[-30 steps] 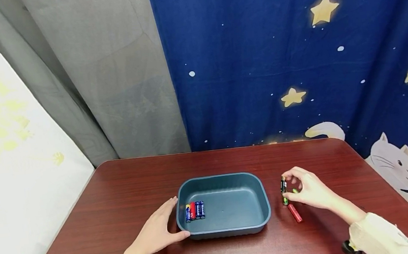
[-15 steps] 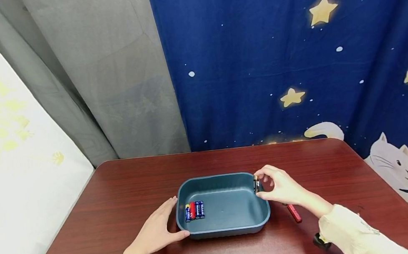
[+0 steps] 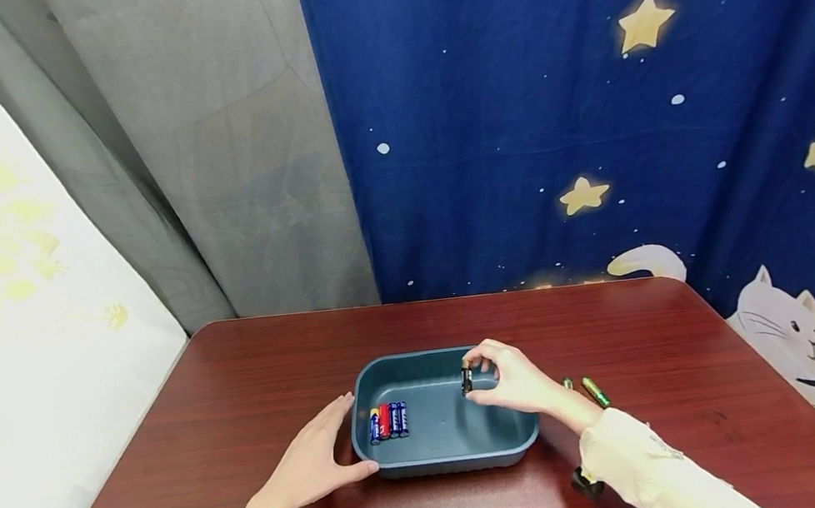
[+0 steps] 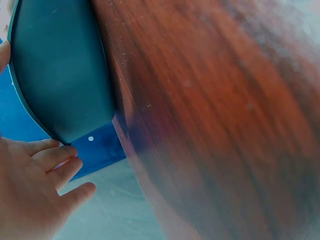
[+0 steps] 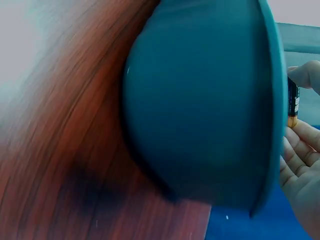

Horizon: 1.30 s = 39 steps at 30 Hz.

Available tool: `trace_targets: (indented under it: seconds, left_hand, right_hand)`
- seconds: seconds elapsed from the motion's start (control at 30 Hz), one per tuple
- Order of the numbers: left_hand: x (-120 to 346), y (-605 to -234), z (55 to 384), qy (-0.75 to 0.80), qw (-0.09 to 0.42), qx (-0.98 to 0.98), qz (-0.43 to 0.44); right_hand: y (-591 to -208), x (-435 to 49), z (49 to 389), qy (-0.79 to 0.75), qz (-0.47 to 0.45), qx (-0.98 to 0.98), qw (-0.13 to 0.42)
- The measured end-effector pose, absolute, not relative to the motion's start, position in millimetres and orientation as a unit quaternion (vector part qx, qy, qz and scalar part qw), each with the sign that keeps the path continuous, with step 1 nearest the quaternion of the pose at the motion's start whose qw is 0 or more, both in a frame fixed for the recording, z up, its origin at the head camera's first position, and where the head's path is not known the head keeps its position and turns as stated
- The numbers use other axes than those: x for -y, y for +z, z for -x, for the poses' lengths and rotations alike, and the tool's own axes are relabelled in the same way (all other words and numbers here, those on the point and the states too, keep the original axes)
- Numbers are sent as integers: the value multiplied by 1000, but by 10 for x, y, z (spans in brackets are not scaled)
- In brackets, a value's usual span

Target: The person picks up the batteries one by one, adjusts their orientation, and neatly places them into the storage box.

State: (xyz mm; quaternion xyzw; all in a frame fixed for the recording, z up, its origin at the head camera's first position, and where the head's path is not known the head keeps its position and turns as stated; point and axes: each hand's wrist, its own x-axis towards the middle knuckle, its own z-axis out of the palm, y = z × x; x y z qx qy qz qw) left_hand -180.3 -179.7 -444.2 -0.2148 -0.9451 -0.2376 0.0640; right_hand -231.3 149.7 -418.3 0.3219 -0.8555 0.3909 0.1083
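Observation:
A blue-green plastic basin (image 3: 453, 459) stands on the table. At its left end lie several batteries in a row, blue ones (image 3: 399, 420) and a red one (image 3: 385, 421). My right hand (image 3: 508, 381) is over the basin, pinching a black battery (image 3: 466, 378) with a copper-coloured end between thumb and fingers. In the right wrist view the same black battery (image 5: 293, 100) shows past the basin's rim. My left hand (image 3: 313, 457) rests its straight fingers and thumb against the basin's left side; the left wrist view shows these fingers (image 4: 52, 157) at the rim.
Right of the basin, a green battery (image 3: 595, 392) lies on the dark red wooden table (image 3: 275, 353); another green battery (image 3: 567, 383) is partly behind the right forearm. A blue curtain with stars (image 3: 516, 149) and a grey curtain (image 3: 228, 140) hang behind the table.
My right hand has lifted the black battery from the table at the right and carried it left over the basin. The red battery on the table is now hidden by the right arm. The left hand stays.

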Motion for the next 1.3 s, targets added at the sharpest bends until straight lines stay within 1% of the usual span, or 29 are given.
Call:
trace_targets:
  seconds: [0.13, 0.33, 0.8, 1.03, 1.3]
  left_hand:
    - [1799, -4439, 1802, -238, 66, 945, 217]
    - [1797, -4428, 1793, -244, 54, 945, 212]
    - [1796, -4426, 1801, -241, 56, 946, 211]
    - [1797, -4431, 1802, -244, 54, 945, 211]
    - [1803, -4439, 1806, -241, 56, 945, 213]
  right_hand:
    - [-4221, -1356, 2345, 381, -330, 857, 104]
    - [-4246, -1185, 2358, 359, -329, 871, 69]
    - [-4370, -890, 2399, 328, -334, 883, 27]
    - [-4390, -805, 2406, 317, -335, 887, -6]
    - [-4440, -758, 2444, 287, -353, 890, -11]
